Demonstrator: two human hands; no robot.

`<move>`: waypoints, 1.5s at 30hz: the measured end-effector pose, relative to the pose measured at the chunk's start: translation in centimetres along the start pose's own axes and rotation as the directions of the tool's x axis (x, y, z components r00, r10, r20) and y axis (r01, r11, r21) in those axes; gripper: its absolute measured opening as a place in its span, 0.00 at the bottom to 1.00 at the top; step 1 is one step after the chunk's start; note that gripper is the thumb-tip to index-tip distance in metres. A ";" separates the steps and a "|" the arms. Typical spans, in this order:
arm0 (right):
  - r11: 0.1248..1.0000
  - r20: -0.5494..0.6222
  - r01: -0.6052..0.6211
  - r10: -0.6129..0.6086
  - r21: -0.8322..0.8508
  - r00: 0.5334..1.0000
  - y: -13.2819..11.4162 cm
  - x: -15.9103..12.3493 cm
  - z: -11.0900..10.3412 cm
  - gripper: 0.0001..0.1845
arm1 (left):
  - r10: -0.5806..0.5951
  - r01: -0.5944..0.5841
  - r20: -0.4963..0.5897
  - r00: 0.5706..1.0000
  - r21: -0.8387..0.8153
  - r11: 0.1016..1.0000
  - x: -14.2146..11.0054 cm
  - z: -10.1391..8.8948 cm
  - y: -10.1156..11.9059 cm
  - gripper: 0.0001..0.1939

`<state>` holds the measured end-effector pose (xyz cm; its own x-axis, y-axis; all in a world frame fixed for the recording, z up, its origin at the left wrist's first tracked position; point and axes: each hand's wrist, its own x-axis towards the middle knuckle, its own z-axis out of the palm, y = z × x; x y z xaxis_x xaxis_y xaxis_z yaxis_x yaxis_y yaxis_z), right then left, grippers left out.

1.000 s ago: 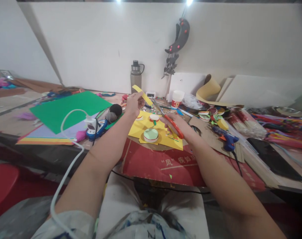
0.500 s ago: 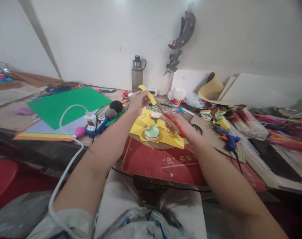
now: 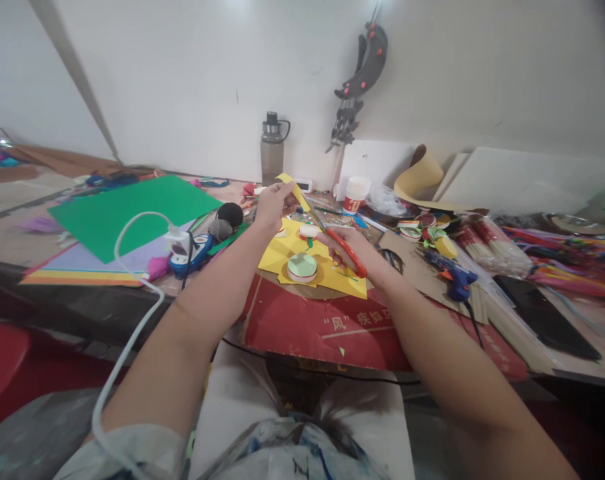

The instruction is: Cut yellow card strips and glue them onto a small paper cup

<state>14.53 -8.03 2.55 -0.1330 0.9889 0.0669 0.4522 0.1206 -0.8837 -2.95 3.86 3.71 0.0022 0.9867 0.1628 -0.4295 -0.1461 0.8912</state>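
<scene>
My left hand [image 3: 276, 204] pinches a narrow strip of yellow paper [image 3: 300, 198], held up over the worktable. In my right hand [image 3: 343, 245] are scissors with red handles [image 3: 350, 251], their blades pointing up and left to the strip's lower end. Whether the blades are parted cannot be made out. Below both hands lie yellow paper sheets [image 3: 270, 257]. On them sits a round, pale green-topped piece [image 3: 302, 267] with a white side and a thin red line. A smaller round piece with a red edge [image 3: 309, 231] rests behind it, close to my right hand.
Red printed cardboard [image 3: 302, 327] lies under the sheets. Left are a green sheet [image 3: 132, 213], a white cable [image 3: 117, 360] and a blue power strip [image 3: 192, 255]. A bottle [image 3: 272, 152] and paper cup [image 3: 356, 195] stand behind; a blue glue gun [image 3: 457, 280] and black phone [image 3: 546, 317] lie right.
The scissors have closed in slightly around the strip's lower end, and my right fingers have shifted on the handles. The whole view has drifted a little; my left hand still holds the strip.
</scene>
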 end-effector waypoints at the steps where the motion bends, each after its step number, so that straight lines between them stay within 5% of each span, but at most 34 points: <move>1: 1.000 0.003 0.008 -0.008 -0.003 1.000 0.2 0.1 0.0 0.29 | 0.000 0.000 0.001 1.000 0.003 1.000 0.0 0.0 0.0 0.16; 45: 0.996 -0.014 0.057 -0.058 -0.071 0.998 0.5 0.5 0.2 0.31 | -0.019 0.019 -0.010 1.000 0.008 1.000 0.6 -0.3 0.2 0.14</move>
<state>14.55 -7.48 2.06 -0.1465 0.9814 0.1244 0.5056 0.1823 -0.8433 -3.29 4.46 3.87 0.0011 0.9899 0.1416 -0.4217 -0.1279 0.8977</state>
